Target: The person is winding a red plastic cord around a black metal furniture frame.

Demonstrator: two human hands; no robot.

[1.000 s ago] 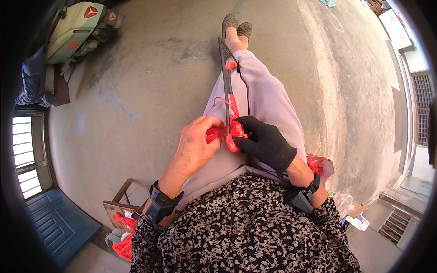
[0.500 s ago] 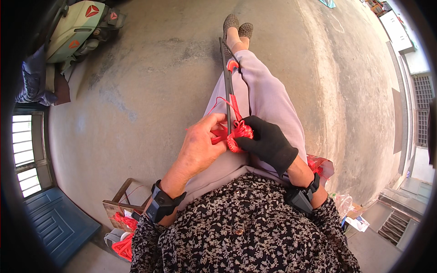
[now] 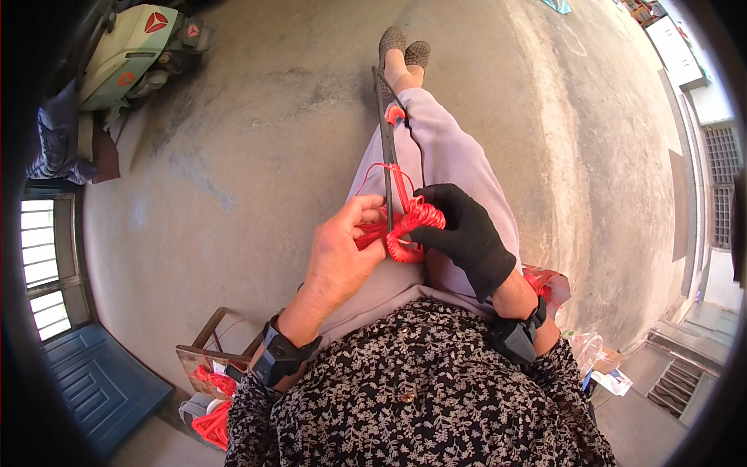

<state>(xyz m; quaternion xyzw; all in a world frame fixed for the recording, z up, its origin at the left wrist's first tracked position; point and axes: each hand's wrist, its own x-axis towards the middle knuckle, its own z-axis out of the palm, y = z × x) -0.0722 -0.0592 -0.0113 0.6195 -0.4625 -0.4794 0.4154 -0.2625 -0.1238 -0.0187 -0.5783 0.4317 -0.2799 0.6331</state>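
Observation:
A bundle of glossy red cord (image 3: 406,247), with loops and a coiled, knotted part, lies over my lap between both hands. My bare left hand (image 3: 342,245) pinches the left side of the red cord with thumb and fingers. On the other side, my right hand (image 3: 471,237), in a black glove, grips the looped end between thumb and fingers. A thin dark rod (image 3: 389,159) runs from the cord along my legs toward my feet. Beside it a red strip (image 3: 401,187) stretches away, and a red-orange piece (image 3: 395,114) sits near its far end. One thin strand arcs above my left hand.
At lower left stands a small wooden stool (image 3: 198,358) with red cord hanks (image 3: 212,424) by it. A red plastic bag (image 3: 548,284) lies to my right. A scooter (image 3: 128,54) is parked far left, near a blue door panel (image 3: 101,381).
My gloved right hand has shifted slightly right, and the red loops it holds have spread wider and more into view. My left hand stays nearly in place on the cord.

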